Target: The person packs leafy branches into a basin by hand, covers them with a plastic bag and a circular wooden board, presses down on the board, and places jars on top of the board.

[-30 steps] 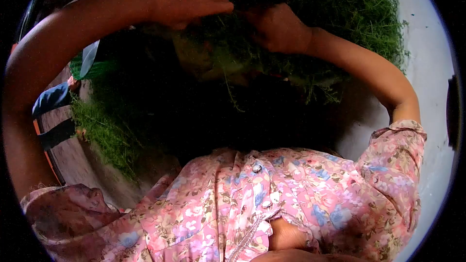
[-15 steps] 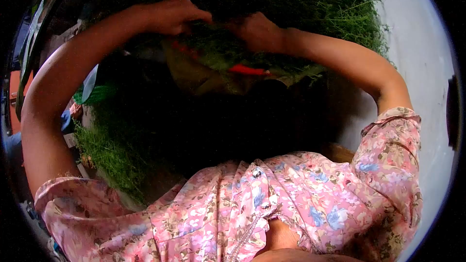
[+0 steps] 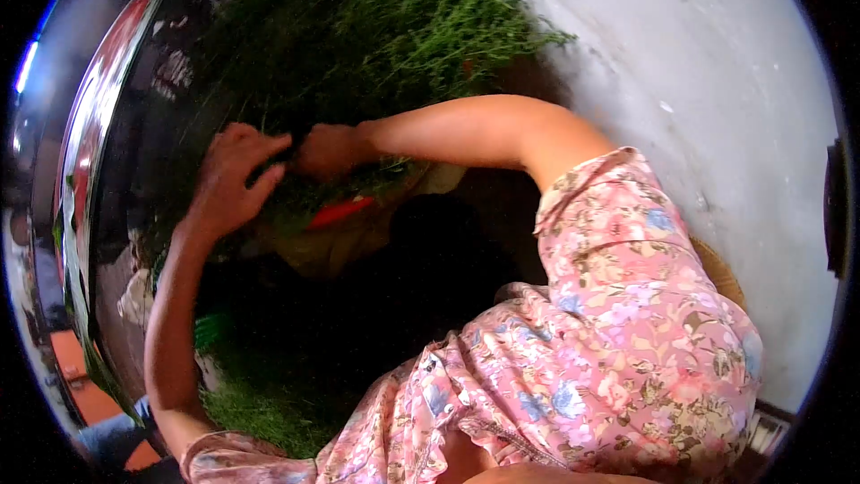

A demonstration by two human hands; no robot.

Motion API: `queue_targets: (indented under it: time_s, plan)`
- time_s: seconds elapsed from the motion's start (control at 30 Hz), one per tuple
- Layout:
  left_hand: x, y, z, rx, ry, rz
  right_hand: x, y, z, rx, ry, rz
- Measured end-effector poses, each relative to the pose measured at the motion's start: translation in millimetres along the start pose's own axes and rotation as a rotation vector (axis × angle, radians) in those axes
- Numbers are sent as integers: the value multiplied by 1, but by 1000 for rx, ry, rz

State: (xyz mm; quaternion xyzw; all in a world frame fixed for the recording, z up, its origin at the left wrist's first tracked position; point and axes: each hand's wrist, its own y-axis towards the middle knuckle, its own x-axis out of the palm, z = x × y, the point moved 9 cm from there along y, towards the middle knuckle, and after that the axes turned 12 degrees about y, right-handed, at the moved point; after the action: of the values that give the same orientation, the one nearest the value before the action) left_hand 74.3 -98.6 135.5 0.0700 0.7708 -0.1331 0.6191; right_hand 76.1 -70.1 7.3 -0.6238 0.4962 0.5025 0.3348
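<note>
Looking down past a pink floral shirt (image 3: 582,332), we see two bare hands close together at the near edge of a large heap of feathery green stalks (image 3: 421,22). The left hand (image 3: 228,184) is partly open, its forefinger and thumb spread with a clear gap between them, pointing toward the other hand; we cannot make out anything held in it. The right hand (image 3: 330,151) is curled, with its fingers in deep shadow, and we cannot tell whether it grips any of the stems. The heap spreads above and behind both hands, its right fringe reaching to a pale, marked wall (image 3: 681,81). Just below the hands we find a bright red piece (image 3: 340,212) lying on dull tan material (image 3: 331,251). A second patch of green stalks (image 3: 269,417) lies at lower left, near the left forearm, with a bright green item (image 3: 208,330) just above it. We also notice a woven tan rim (image 3: 719,273) behind the right sleeve. Much of the middle is too dark to read.
</note>
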Motion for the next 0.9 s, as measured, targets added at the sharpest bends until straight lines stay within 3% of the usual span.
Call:
queue_targets:
  time_s: [0.07,0.17,0.27,0.33,0.37,0.43,0.47,0.5,0.53,0.6,0.67,0.7,0.77,0.83,0.87,0.9]
  plan:
    - [-35,24,4,-72,19,334,-2,1,-6,-18,-23,3]
    - [-6,70,-40,-385,217,416,9,19,3,139,11,-147]
    - [161,103,-109,-385,310,27,-4,27,-14,35,172,175]
    - [245,105,-117,-184,560,-207,42,42,0,111,375,150]
    - [235,99,-110,-137,750,-294,-20,5,-40,144,217,92]
    - [201,85,-108,-395,40,-207,-93,-52,-54,249,494,26]
    - [206,81,-114,-486,-215,-80,-135,-80,-49,32,393,430]
    - [209,76,-119,-550,-471,69,-164,-111,-26,121,135,540]
    - [175,79,-91,-513,-178,-151,-190,-136,-6,201,-130,644]
    - [147,85,-74,-506,-194,-151,-146,-181,85,808,-4,569]
    - [177,85,-72,-261,587,-264,-86,-181,101,1013,-67,43]
    - [204,86,-70,-116,977,-326,-79,-182,106,1016,-34,37]
    - [238,103,-94,-206,590,-219,-84,-176,121,1012,11,51]
    - [226,105,-97,-215,622,-265,-84,-174,130,1016,30,-7]
    - [207,97,-76,-180,857,-379,-71,-169,129,1009,39,-18]
    - [209,97,-81,-199,797,-377,-76,-167,131,999,14,22]
